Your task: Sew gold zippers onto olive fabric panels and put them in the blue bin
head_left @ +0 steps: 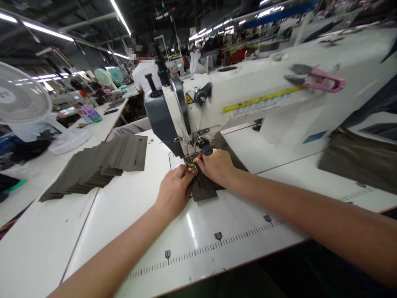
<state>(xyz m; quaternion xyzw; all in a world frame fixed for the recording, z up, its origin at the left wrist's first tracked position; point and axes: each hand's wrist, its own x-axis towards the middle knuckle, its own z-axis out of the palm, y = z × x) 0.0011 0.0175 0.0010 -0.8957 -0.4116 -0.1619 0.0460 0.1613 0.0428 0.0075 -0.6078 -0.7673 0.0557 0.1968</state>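
Note:
An olive-grey fabric piece (pixel 204 193) with a slot in it lies on the bed of the white sewing machine (pixel 263 95), partly under the presser foot (pixel 191 164). My left hand (pixel 175 188) is closed at the left of the foot, thumb and forefinger pressed together at the fabric. Just right of the needle area, my right hand (pixel 218 167) is closed too, its fingers curled and its thumb side against the fabric by the foot. Both sets of fingertips nearly meet there, so exactly what they pinch is partly hidden. A larger dark fabric part (pixel 229 151) extends behind my right hand.
A fanned stack of olive-grey pieces (pixel 99 165) lies left on the table. Pink-handled thread snips (pixel 325 78) rest on the machine arm. Dark fabric (pixel 359 157) lies at right. A white fan (pixel 21 95) stands at left; a person (pixel 144 72) sits ahead. A ruler scale (pixel 218 242) runs along the front edge.

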